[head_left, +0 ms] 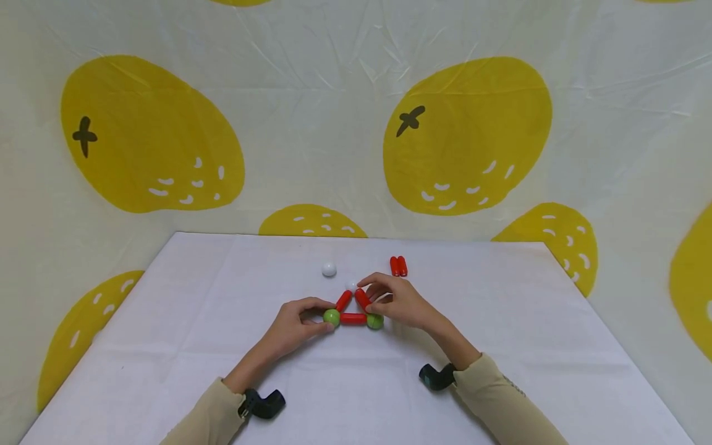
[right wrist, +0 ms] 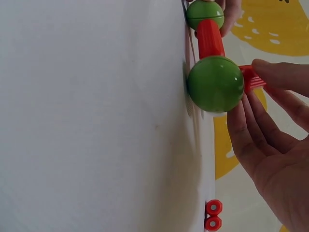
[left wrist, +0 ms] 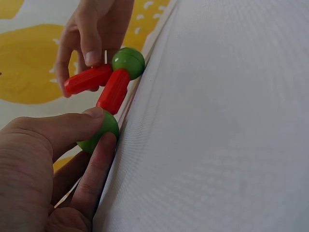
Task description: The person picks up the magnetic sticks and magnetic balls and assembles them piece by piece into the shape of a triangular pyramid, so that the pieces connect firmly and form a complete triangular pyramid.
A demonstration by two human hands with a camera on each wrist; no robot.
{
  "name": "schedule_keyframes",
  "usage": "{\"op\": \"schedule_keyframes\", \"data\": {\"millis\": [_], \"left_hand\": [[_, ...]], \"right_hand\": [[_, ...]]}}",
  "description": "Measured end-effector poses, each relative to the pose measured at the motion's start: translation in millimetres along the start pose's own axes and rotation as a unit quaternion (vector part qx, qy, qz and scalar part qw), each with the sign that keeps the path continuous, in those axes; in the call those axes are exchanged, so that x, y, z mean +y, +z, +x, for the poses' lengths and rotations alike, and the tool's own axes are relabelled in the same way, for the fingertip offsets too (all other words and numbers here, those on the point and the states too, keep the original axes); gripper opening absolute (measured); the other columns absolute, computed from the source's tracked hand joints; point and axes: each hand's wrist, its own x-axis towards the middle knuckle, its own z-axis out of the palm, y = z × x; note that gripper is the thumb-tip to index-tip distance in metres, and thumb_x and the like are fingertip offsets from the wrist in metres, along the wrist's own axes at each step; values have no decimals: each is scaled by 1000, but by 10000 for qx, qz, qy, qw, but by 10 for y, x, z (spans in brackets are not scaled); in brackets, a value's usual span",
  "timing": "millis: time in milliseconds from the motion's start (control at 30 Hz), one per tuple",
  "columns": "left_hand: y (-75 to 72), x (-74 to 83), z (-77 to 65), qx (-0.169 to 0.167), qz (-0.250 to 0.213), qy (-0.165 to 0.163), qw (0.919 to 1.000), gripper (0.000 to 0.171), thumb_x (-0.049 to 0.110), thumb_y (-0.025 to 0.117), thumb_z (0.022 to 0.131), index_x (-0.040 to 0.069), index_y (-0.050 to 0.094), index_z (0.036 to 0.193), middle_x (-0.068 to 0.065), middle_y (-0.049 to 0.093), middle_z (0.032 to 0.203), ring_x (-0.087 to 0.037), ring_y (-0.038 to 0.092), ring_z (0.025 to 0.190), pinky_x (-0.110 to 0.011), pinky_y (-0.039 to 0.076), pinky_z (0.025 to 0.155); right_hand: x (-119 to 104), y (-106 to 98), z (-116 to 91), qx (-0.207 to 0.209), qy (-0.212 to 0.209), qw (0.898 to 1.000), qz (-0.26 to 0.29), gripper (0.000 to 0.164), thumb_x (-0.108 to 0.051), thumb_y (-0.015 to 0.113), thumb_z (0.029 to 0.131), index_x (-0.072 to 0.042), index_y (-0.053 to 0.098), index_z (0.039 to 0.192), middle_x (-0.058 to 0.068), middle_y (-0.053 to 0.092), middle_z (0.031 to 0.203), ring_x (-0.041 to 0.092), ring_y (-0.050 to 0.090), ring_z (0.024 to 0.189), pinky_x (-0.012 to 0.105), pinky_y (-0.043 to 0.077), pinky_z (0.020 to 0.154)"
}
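Observation:
A triangle of red rods and balls lies on the white table, its bottom rod joining a left green ball and a right green ball. My left hand pinches the left green ball between thumb and fingers; a red rod slants up from it. My right hand holds the right slanting red rod, its thumb on the rod in the right wrist view. At the top, a white ball is partly hidden beside the right fingertips; whether both rods are joined to it I cannot tell.
Behind the triangle, a loose white ball rests on the table. Two red rods lie side by side beyond my right hand. A fruit-patterned cloth hangs at the back edge.

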Motion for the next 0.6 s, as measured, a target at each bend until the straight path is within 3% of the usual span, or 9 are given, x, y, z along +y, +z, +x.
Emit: {"op": "schedule_keyframes", "data": {"millis": [233, 367, 600], "left_hand": [[1, -1, -13, -38, -36, 25, 10000, 34, 25, 84, 87, 23, 76, 120, 1, 74, 118, -18, 66, 107, -20, 57, 78], [-2, 3, -13, -49, -31, 29, 10000, 35, 24, 84, 87, 23, 76, 120, 2, 74, 118, -16, 66, 107, -20, 57, 78], [-3, -8, -11, -42, 15, 56, 10000, 34, 25, 84, 87, 26, 75, 120, 6, 74, 117, -13, 65, 106, -21, 58, 80]], "right_hand": [[65, -165, 12, 348, -74, 9993, 60, 37, -11, 74, 94, -4, 64, 130, 11, 72, 107, 21, 69, 100, 29, 57, 91], [124, -318, 60, 676, -59, 9976, -167, 36, -8, 75, 93, -2, 65, 127, 13, 72, 105, 21, 68, 97, 25, 55, 88], [244, -637, 229, 997, 428, 9917, -688, 35, -9, 71, 94, -1, 66, 128, 15, 73, 109, 28, 67, 101, 35, 57, 90]]}}
